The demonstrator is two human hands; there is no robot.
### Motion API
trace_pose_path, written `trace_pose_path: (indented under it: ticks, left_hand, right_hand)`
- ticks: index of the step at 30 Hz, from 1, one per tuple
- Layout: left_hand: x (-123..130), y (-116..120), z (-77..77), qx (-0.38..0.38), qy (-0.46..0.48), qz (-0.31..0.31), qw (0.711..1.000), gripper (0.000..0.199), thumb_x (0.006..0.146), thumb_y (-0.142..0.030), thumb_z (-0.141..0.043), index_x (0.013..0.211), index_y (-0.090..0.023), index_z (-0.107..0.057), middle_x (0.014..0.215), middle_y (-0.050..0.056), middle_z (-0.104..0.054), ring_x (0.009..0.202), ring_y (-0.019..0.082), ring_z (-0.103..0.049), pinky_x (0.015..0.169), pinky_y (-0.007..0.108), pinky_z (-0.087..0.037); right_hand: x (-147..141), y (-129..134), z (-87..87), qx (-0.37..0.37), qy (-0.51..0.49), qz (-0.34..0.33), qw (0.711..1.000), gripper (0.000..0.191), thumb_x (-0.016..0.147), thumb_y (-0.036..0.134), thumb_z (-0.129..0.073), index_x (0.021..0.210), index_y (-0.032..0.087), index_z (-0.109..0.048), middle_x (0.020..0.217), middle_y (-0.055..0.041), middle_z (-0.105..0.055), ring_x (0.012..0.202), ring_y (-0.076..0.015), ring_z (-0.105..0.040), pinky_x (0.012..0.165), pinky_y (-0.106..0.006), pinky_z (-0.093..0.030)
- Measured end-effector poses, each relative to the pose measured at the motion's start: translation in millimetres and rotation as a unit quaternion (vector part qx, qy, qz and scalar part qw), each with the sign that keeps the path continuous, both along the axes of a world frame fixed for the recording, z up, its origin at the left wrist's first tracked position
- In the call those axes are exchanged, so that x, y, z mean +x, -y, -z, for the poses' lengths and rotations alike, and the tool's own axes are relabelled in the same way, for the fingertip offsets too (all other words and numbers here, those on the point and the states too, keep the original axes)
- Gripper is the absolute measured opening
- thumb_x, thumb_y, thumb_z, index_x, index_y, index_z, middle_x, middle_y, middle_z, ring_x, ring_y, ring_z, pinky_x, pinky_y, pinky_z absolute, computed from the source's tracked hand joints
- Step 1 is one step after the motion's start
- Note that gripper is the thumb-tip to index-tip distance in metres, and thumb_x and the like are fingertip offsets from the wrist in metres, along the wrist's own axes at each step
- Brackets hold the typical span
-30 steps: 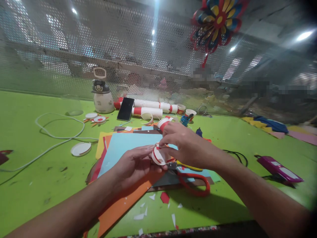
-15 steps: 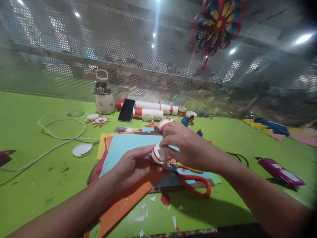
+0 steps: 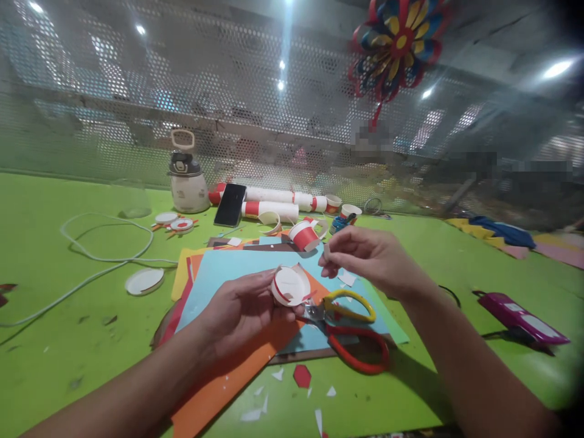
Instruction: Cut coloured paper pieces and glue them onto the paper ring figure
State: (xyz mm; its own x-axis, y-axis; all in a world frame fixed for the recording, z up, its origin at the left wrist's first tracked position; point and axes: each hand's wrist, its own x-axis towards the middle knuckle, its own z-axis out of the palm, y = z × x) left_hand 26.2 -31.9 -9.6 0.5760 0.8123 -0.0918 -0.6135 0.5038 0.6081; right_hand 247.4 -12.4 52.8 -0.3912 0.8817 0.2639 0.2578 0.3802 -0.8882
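Observation:
My left hand (image 3: 244, 307) is closed on the cut-down bottom of a paper cup (image 3: 292, 285), white inside with a red edge. Its rim looks ragged, with a small torn flap. To the right and apart from it, my right hand (image 3: 371, 258) pinches a small pale paper scrap (image 3: 326, 252) between thumb and fingers. Scissors (image 3: 349, 306) with one yellow and one red handle lie spread beside the cup bottom, over the light blue paper (image 3: 223, 267). Just beyond my hands a red-and-white paper cup (image 3: 303, 237) lies tipped over.
Coloured sheets, including orange paper (image 3: 237, 389), lie stacked beneath my hands on the green table (image 3: 68, 365). Behind them are a phone (image 3: 230, 205), white paper rolls (image 3: 274, 210) and a bottle (image 3: 189, 191). A purple device (image 3: 520, 316) lies right, a white cable (image 3: 98, 264) left.
My right hand has lifted off the cup bottom and moved right with a small scrap. The scissors and the tipped cup show more fully. My left hand keeps its hold.

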Motion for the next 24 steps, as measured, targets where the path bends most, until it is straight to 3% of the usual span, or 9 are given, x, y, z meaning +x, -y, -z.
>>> trace_pose_path:
  ticks: [3,7,10,15,18,24]
  left_hand:
    - [-0.3,-0.6,-1.1,-0.002,-0.004,-0.013,1.0,0.026,0.089,-0.018,-0.049,0.094,-0.005,-0.071,0.084,0.014,-0.068,0.072,0.021,-0.064,0.065,0.03,-0.05]
    - [-1.9,-0.9,-2.8,0.008,-0.009,-0.025,1.0,0.025,0.087,-0.019,-0.053,0.097,-0.005,-0.071,0.09,0.014,-0.069,0.073,0.02,-0.064,0.065,0.03,-0.052]
    - [-3.3,0.7,-4.7,0.029,0.006,-0.03,0.999,0.023,0.085,-0.018,-0.056,0.097,-0.007,-0.072,0.096,0.012,-0.07,0.075,0.02,-0.063,0.065,0.029,-0.053]
    - [-3.8,5.1,-6.4,0.012,0.019,0.004,1.0,0.029,0.087,-0.022,-0.053,0.106,-0.006,-0.069,0.107,0.015,-0.069,0.092,0.027,-0.064,0.083,0.041,-0.052]
    - [-4.0,5.4,-4.5,0.004,0.054,0.017,0.998,0.03,0.086,-0.021,-0.053,0.107,-0.006,-0.069,0.107,0.016,-0.069,0.098,0.029,-0.064,0.092,0.043,-0.049]
    - [-3.7,3.9,-0.9,0.0,0.079,0.02,0.997,0.025,0.084,-0.019,-0.057,0.101,-0.007,-0.071,0.1,0.014,-0.073,0.092,0.025,-0.068,0.089,0.038,-0.052]
  right_hand:
    - [-0.3,-2.9,10.7,0.016,0.038,0.003,0.999,0.003,0.081,0.017,-0.064,0.083,0.016,-0.066,0.072,-0.0023,-0.07,0.067,-0.0131,-0.067,0.063,-0.026,-0.055]
    - [-2.4,-2.9,17.6,0.151,0.112,-0.008,0.982,0.011,0.08,0.008,-0.061,0.08,0.016,-0.069,0.077,-0.0033,-0.067,0.071,-0.0131,-0.063,0.067,-0.027,-0.051]
    - [-5.2,-1.7,18.1,0.224,0.11,-0.029,0.968,0.014,0.081,0.005,-0.059,0.08,0.015,-0.069,0.077,-0.0048,-0.067,0.073,-0.0141,-0.061,0.068,-0.028,-0.05]
    - [-9.9,2.4,18.4,0.293,0.112,-0.052,0.948,0.017,0.085,0.007,-0.056,0.085,0.016,-0.07,0.076,-0.0052,-0.068,0.072,-0.015,-0.061,0.064,-0.028,-0.049]
    - [-11.4,4.0,19.1,0.301,0.115,-0.06,0.945,0.017,0.085,0.008,-0.055,0.087,0.016,-0.07,0.077,-0.0055,-0.069,0.072,-0.0151,-0.062,0.065,-0.029,-0.05]
    - [-12.6,5.2,18.7,0.27,0.1,-0.058,0.956,0.02,0.082,0.005,-0.055,0.087,0.015,-0.07,0.081,-0.0069,-0.071,0.074,-0.0152,-0.065,0.067,-0.029,-0.053]
